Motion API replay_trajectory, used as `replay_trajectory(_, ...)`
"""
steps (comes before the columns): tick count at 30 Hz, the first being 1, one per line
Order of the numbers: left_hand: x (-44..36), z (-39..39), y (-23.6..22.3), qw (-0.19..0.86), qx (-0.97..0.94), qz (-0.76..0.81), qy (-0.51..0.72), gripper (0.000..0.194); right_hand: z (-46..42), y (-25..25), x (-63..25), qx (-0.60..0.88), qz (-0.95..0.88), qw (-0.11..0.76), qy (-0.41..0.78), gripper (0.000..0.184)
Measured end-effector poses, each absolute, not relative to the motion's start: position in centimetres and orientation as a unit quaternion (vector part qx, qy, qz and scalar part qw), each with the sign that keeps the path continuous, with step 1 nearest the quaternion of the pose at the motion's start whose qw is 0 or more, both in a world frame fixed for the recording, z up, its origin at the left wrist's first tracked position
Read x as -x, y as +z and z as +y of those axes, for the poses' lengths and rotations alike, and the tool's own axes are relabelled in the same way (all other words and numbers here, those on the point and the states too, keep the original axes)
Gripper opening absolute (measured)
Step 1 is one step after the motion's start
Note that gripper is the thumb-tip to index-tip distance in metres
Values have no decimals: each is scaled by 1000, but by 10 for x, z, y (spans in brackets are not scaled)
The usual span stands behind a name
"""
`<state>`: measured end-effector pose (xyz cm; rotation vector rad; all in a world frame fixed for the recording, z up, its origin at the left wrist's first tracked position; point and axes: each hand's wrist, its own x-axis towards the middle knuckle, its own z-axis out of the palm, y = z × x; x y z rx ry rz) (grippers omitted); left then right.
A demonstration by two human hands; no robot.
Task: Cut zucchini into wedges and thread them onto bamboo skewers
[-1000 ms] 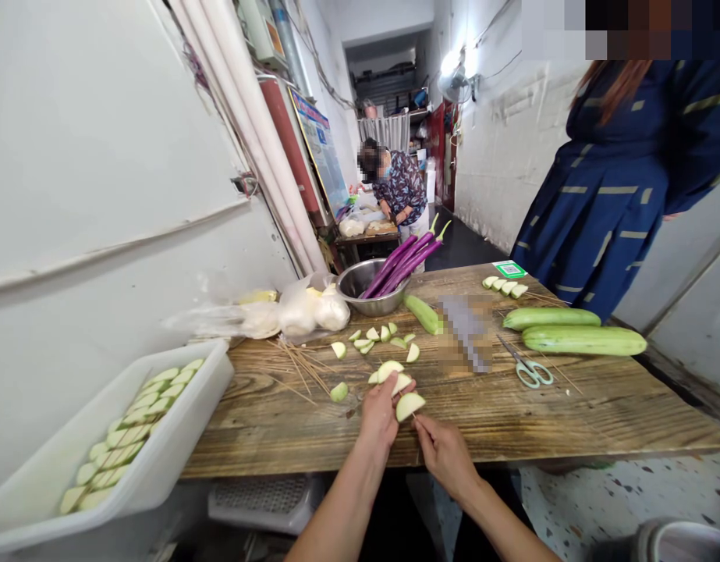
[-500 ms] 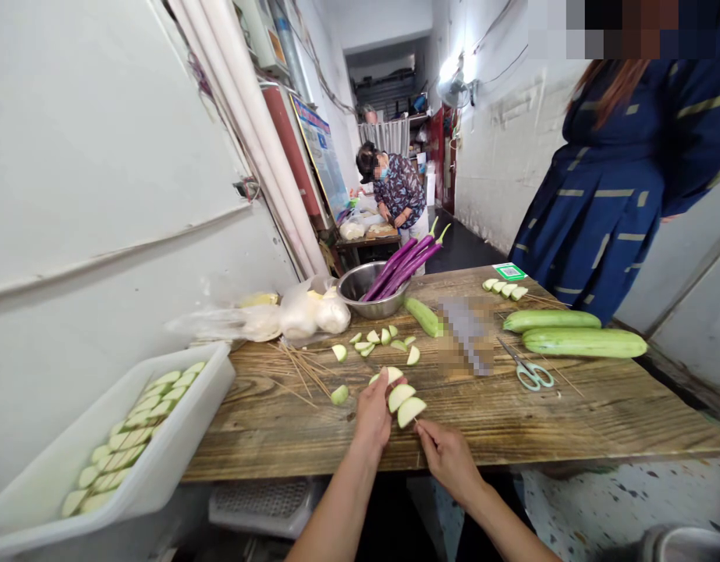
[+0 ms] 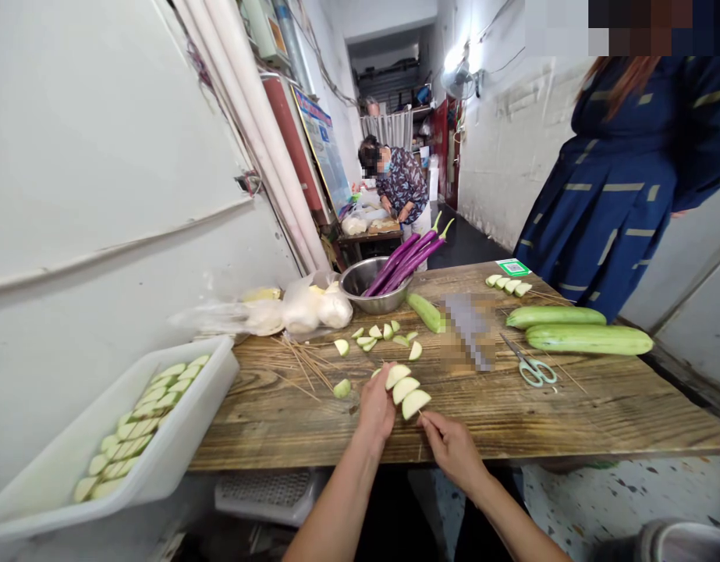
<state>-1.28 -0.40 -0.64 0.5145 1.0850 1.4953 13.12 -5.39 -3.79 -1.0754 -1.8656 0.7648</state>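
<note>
My left hand is closed around the upper end of a row of half-moon zucchini slices threaded on a thin wooden skewer. Part of the row hides behind its fingers. At the lower end, my right hand pinches the bare skewer just below the last slice. Beyond the hands, loose zucchini pieces lie scattered on the wooden table, with one end piece nearer my left hand. Loose bamboo skewers lie to the left.
A white bin of skewered slices stands left. Behind are bagged food and a steel bowl of eggplants. Scissors, whole zucchinis and a blurred-out blade lie right. One person stands close; another works farther back.
The view has shifted slightly, so most things sit a little farther right. Both hands keep their hold on the skewered slices, with little other visible difference.
</note>
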Motion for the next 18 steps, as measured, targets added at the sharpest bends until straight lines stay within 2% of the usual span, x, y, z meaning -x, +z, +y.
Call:
replay_trajectory(3,39,3,-12,411,-325,548,652,35,-53,-43,-134,454,-731,422,287,30)
replay_trajectory(5,57,9,-15,299,-441,615,581,35,-51,-46,-136,466,-726,420,283,31)
replay_trajectory(7,68,14,-16,234,-534,660,475,37,-50,-48,-136,470,-722,421,285,31)
replay_trajectory(10,72,19,-18,198,-614,672,364,31,-50,-46,-137,474,-715,425,288,31)
replay_trajectory(13,71,22,-20,196,-648,659,328,18,-51,-44,-138,471,-717,423,292,31)
replay_trajectory(18,70,20,-25,219,-639,661,327,28,-52,-44,-137,460,-722,426,292,31)
